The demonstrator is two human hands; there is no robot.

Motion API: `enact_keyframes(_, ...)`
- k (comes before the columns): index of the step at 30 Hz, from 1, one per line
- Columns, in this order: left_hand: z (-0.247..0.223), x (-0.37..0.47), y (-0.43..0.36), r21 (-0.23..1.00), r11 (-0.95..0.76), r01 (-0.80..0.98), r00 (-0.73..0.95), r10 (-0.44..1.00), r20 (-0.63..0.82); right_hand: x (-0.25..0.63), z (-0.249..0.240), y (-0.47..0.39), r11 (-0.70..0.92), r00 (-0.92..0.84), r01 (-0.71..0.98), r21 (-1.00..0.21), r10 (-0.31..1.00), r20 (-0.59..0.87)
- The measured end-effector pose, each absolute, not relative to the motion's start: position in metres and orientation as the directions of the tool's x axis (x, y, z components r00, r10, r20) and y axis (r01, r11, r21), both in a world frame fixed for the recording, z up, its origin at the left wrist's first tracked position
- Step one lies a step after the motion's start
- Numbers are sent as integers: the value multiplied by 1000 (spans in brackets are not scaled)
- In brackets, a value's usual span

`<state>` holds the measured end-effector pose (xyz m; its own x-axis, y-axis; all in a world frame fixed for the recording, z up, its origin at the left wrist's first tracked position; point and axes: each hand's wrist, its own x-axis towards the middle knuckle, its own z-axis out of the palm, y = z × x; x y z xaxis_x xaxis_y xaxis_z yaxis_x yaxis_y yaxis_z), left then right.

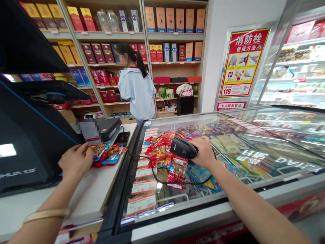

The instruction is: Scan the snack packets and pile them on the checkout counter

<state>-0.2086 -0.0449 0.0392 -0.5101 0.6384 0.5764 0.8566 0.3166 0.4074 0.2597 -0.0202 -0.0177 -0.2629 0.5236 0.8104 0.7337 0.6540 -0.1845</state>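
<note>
My right hand [204, 151] is wrapped round the handle of a black barcode scanner [183, 148], held above the glass top of a freezer. Under and beside the scanner lies a pile of red snack packets [160, 149] on the glass, with the scanner's cable [155, 173] looping in front of them. On the white counter at left, my left hand [77, 159] is closed at the edge of some red and blue snack packets [109, 155], its fingertips gripping one; part of that grip is hidden.
A black checkout terminal [33, 135] stands at the left. On the counter [86, 193] lie a phone [123, 138] and a dark box-like device [108, 127]. The chest freezer [177, 228] fills the right. Beyond it, a person [137, 89] faces shelves of boxed bottles [165, 20].
</note>
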Motion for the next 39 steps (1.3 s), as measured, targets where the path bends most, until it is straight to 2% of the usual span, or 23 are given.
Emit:
enact_keyframes(2, 39, -190, -38, 398, 257, 881, -468, 598, 650, 260, -17, -20, 633, -251, 749, -195, 543, 801)
enact_keyframes(4, 39, -163, -29, 384, 137, 913, -380, 627, 680, 260, -16, -20, 623, -243, 756, -201, 552, 798)
enact_keyframes(7, 33, -113, -14, 392, -80, 917, -213, 731, 648, 260, -16, -20, 625, -235, 753, -208, 550, 802)
enact_keyframes(9, 24, -77, -8, 411, -169, 896, -113, 809, 578, 260, -16, -19, 622, -226, 753, -213, 548, 805)
enact_keyframes(13, 4, -20, -7, 367, -185, 912, 14, 906, 423, 260, -18, -16, 611, -218, 759, -224, 563, 797)
enact_keyframes(16, -6, 0, -11, 281, -121, 952, 9, 929, 370, 261, -19, -15, 618, -224, 755, -220, 558, 799)
enact_keyframes(19, -10, 3, -15, 315, -122, 941, 12, 944, 329, 261, -20, -15, 624, -229, 751, -218, 554, 800)
enact_keyframes(23, -15, -2, -16, 493, -175, 852, 5, 945, 327, 262, -19, -15, 614, -234, 756, -225, 575, 784)
enact_keyframes(26, -19, -4, -15, 548, -241, 801, 20, 926, 378, 261, -18, -15, 616, -242, 755, -225, 581, 777)
enact_keyframes(30, -24, -6, -13, 469, -434, 769, 185, 854, 486, 261, -19, -15, 606, -237, 764, -221, 583, 777)
enact_keyframes(35, -29, -18, -12, 433, -552, 712, 378, 822, 427, 262, -20, -14, 603, -249, 769, -214, 591, 767)
enact_keyframes(39, -33, -28, -9, 404, -583, 705, 433, 805, 406, 261, -20, -13, 606, -249, 768, -208, 581, 775)
